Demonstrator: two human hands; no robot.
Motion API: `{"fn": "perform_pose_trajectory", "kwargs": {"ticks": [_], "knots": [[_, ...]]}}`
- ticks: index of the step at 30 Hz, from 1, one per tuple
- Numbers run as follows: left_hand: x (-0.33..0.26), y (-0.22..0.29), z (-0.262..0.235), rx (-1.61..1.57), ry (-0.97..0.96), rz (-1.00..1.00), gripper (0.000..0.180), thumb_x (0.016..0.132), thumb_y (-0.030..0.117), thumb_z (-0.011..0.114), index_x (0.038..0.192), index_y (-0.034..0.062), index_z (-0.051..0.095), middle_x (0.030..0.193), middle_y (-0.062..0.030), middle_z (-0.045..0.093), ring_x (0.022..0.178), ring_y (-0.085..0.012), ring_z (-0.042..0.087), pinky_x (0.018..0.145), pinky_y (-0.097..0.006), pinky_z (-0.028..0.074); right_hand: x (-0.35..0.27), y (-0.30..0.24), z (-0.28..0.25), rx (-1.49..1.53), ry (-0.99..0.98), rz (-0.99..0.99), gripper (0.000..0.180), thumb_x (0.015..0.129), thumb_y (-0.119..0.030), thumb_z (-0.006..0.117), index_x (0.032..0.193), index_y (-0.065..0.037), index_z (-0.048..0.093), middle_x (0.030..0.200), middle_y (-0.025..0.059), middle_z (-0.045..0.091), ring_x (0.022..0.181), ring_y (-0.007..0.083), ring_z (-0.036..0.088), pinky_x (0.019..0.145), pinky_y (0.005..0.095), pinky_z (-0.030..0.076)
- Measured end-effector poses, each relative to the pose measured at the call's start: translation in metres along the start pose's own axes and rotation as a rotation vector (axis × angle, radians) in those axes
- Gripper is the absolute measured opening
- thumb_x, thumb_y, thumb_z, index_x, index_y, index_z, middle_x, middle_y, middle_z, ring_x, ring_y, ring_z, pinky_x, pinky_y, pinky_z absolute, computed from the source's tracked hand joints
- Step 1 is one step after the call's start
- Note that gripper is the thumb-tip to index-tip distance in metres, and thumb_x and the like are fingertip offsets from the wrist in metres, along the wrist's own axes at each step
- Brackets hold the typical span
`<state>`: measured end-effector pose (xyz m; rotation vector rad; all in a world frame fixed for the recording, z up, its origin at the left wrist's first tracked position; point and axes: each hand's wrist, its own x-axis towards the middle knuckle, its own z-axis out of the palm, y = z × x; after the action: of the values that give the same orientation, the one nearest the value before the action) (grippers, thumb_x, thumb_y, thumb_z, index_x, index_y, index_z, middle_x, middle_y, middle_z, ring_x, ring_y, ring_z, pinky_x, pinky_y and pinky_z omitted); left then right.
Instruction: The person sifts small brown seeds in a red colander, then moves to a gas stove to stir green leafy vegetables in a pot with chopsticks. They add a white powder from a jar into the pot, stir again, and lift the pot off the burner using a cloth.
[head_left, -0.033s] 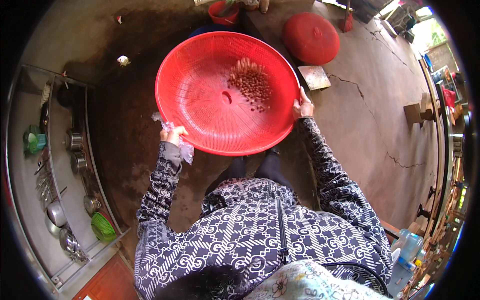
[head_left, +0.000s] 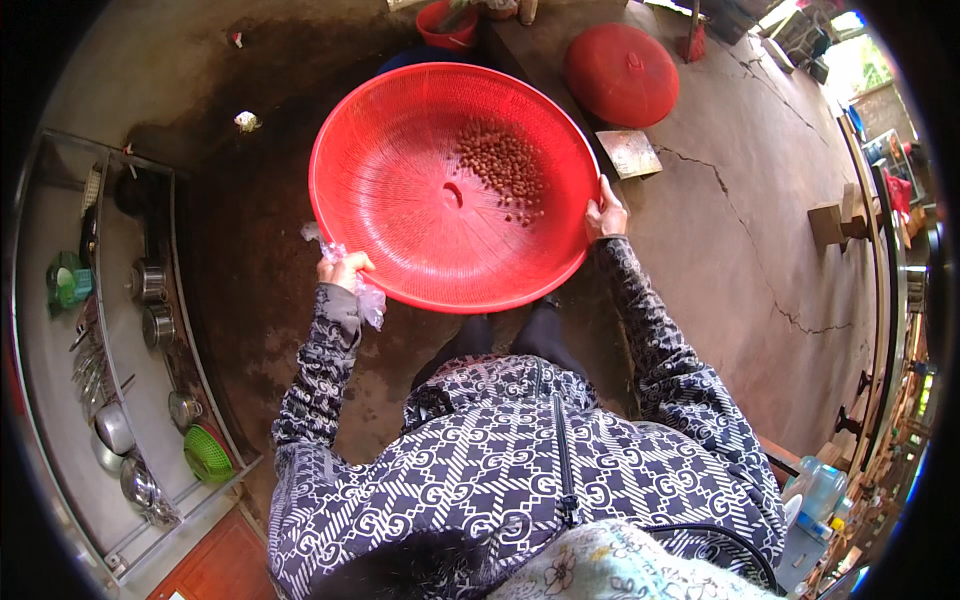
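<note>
Head view: against the earlier frame, brown kernels (head_left: 505,165) now sharper and settled low on the mesh, top end of the pile no longer smeared upward; red basket (head_left: 395,205) barely shifted, a touch to the left; both grips much the same. Basket held out in front of the body, above the floor (head_left: 730,290), between left hand (head_left: 346,270) and right hand (head_left: 606,214). Open face up toward the camera; round by build, so no true long axis, though outline slightly oval, longer side-to-side, with a slight drop toward the right. Kernels bunched right of the raised centre ring, pile stretched from upper left to lower right, a few loose at the lower end. Left hand closed on the near-left rim, crumpled clear plastic bag (head_left: 371,303) caught in the same grip; right hand clamped on the right rim, thumb along the outer edge. Fingers under the rim mostly hidden on both sides; bag contents, if any, cannot tell. Blue thing (head_left: 415,57) behind the far rim largely covered, kind unclear. Legs (head_left: 545,335) partly blocked by the near rim. Beyond, red bucket (head_left: 455,41) near the top edge, domed red thing (head_left: 620,75) on the floor at upper right, pale flat board (head_left: 629,155) just beside it. Metal pots (head_left: 149,281) and green strainer (head_left: 207,455) far left, bent by the fisheye; clutter along the right rim too small and warped for naming.
</note>
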<state>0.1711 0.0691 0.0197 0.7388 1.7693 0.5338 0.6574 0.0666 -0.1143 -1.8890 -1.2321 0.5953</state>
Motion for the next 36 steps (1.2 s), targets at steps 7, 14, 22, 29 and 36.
{"fn": "perform_pose_trajectory", "kwargs": {"ticks": [7, 14, 22, 29, 36], "knots": [[-0.132, 0.06, -0.022, -0.561, 0.091, 0.302, 0.055, 0.066, -0.004, 0.053, 0.12, -0.0042, 0.053, 0.09, -0.013, 0.062, 0.074, -0.0193, 0.059, 0.07, -0.031, 0.051, -0.061, -0.159, -0.049, 0.123, 0.212, -0.17, 0.058, 0.088, -0.004, 0.048, 0.144, -0.009, 0.036, 0.118, 0.0214, 0.063, 0.103, 0.02, 0.064, 0.088, 0.0302, 0.049], [0.013, -0.021, 0.051, -0.287, 0.099, -0.046, 0.02, 0.056, -0.001, 0.065, 0.076, -0.0019, 0.061, 0.084, -0.0073, 0.059, 0.076, -0.0192, 0.055, 0.069, -0.033, 0.046, 0.01, -0.051, -0.013, -0.283, 0.0, 0.142, 0.059, 0.083, -0.01, 0.054, 0.141, -0.013, 0.042, 0.105, 0.024, 0.066, 0.097, 0.029, 0.067, 0.085, 0.0358, 0.051], [-0.036, 0.026, 0.032, -0.342, -0.02, 0.248, 0.009, 0.067, 0.002, 0.059, 0.075, -0.0006, 0.062, 0.071, -0.0038, 0.062, 0.065, -0.0163, 0.059, 0.06, -0.031, 0.046, -0.001, -0.059, -0.037, 0.038, 0.034, 0.126, 0.059, 0.084, -0.009, 0.055, 0.141, -0.008, 0.041, 0.102, 0.022, 0.068, 0.094, 0.0227, 0.067, 0.083, 0.0318, 0.051], [-0.087, 0.076, 0.038, -0.522, 0.103, 0.428, 0.052, 0.063, -0.007, 0.057, 0.115, -0.0017, 0.054, 0.096, -0.0076, 0.061, 0.083, -0.0183, 0.058, 0.075, -0.031, 0.049, -0.003, -0.124, -0.067, -0.027, 0.221, 0.034, 0.054, 0.089, -0.004, 0.049, 0.142, 0.001, 0.037, 0.126, 0.015, 0.059, 0.108, 0.0148, 0.059, 0.092, 0.0281, 0.046], [0.015, 0.011, 0.066, -0.323, 0.04, 0.135, 0.005, 0.061, -0.003, 0.06, 0.065, -0.0009, 0.062, 0.067, -0.0036, 0.062, 0.061, -0.0164, 0.058, 0.063, -0.031, 0.046, 0.023, -0.053, -0.049, -0.223, 0.003, 0.131, 0.056, 0.082, -0.009, 0.054, 0.138, -0.005, 0.045, 0.107, 0.0254, 0.065, 0.098, 0.0272, 0.067, 0.088, 0.033, 0.049]]}}
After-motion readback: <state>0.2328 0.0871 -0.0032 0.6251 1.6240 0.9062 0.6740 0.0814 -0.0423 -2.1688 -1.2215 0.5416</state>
